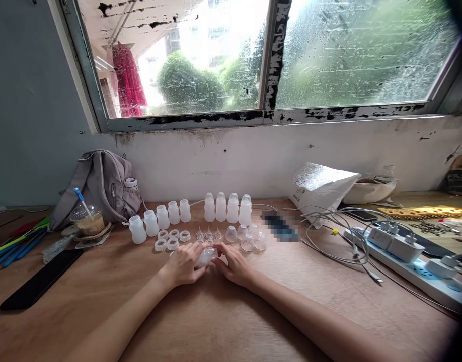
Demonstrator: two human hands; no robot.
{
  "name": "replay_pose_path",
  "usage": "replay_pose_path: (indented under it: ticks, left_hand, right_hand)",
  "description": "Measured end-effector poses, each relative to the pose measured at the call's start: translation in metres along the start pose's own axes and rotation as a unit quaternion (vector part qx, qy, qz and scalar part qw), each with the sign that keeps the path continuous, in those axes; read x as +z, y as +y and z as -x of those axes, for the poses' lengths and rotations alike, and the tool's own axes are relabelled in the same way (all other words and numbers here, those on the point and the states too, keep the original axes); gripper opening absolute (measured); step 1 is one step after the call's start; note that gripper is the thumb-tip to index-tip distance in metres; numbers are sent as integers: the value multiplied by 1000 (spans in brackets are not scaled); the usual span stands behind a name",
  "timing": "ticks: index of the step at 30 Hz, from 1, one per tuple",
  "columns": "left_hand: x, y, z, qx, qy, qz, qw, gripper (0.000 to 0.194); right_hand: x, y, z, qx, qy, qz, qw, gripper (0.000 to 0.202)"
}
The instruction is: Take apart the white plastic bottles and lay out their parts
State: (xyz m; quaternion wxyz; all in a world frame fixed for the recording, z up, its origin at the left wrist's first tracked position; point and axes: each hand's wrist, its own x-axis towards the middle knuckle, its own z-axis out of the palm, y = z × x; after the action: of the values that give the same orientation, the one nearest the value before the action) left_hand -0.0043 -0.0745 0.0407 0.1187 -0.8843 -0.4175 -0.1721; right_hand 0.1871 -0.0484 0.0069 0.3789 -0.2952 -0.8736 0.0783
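Observation:
My left hand [183,264] and my right hand [233,265] meet at the middle of the wooden table. Between them, their curled fingers hold a clear rounded plastic piece [206,257], partly covered, low over the tabletop. Just beyond the fingers stand several clear pointed bottle nipples [208,235]. White screw rings [173,243] lie to their left, and clear dome caps [247,245] are grouped on the right. Behind these, several open white baby bottles [162,217] stand in a slanting row. Several capped baby bottles [233,208] are lined up farther right.
On the left are a grey backpack [106,186], an iced drink cup [88,219], a black slab-like object [42,279] and coloured pens [21,244]. To the right lie a white power strip [412,266], tangled cables [329,251], a silvery-white bag [317,191] and a blurred-out object [280,226].

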Motion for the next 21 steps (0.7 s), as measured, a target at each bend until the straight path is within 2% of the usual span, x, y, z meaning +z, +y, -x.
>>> replay_pose_path:
  ticks: [9,21]
  left_hand:
    - [-2,-6,-2,12,-33,-32,999,49]
    - [-1,-4,-3,-5,-11,-55,998,49]
  right_hand:
    - [1,0,1,-1,-3,8,1000,25]
    - [-1,-1,0,2,1,5,1000,25]
